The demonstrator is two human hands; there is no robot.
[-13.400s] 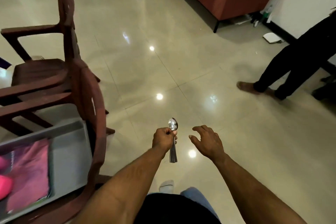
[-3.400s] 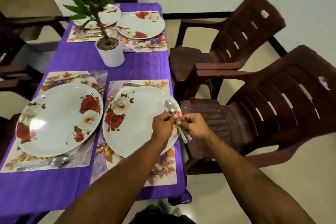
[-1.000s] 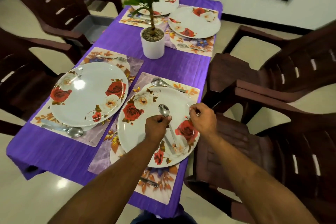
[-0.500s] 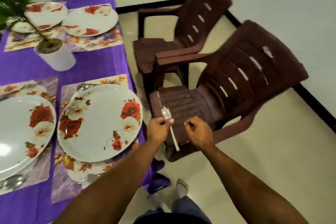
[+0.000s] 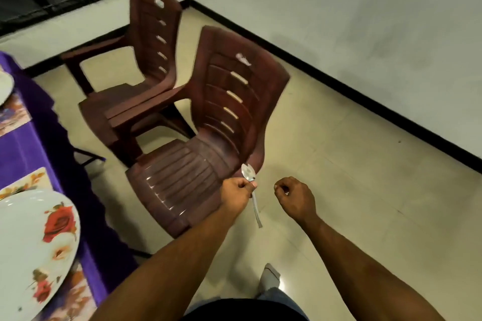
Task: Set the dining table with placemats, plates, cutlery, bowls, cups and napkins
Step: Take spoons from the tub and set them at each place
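My left hand grips a steel spoon by the neck, bowl up and handle hanging down, over the front corner of a brown chair seat. A hand's width to its right, my right hand is curled into a loose fist and holds nothing that I can see. The dining table with its purple cloth lies at the far left. A white rose-patterned plate sits there on a floral placemat. Another placemat and a plate edge show farther back.
Two brown plastic armchairs stand beside the table, the near one right in front of my hands, the other behind it. Tiled floor spreads to the right up to a white wall with a black skirting. My socked foot shows below.
My view has swung right, away from the table toward the chairs and floor. My hands have drifted apart; the left still holds a spoon, the right has pulled away from it.
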